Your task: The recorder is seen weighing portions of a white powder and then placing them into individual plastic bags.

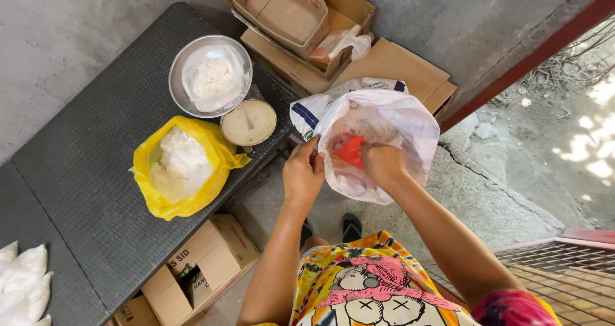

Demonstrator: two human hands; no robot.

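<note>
A large white woven sack (397,121) stands open on the concrete floor in front of me. My left hand (303,172) grips the sack's near rim and holds it open. My right hand (382,163) reaches inside the sack and holds a red scoop (350,150) down among the white contents. On the dark table to the left sit a yellow plastic bag (192,198) with white powder in it, a metal bowl (182,54) lined with a clear bag of white powder, and a round dial scale (248,122).
Flattened and open cardboard boxes (301,18) lie behind the sack by the grey wall. More boxes (205,262) sit under the table. Several filled white bags (22,281) lie at the table's lower left. A metal grate (564,262) is at the right.
</note>
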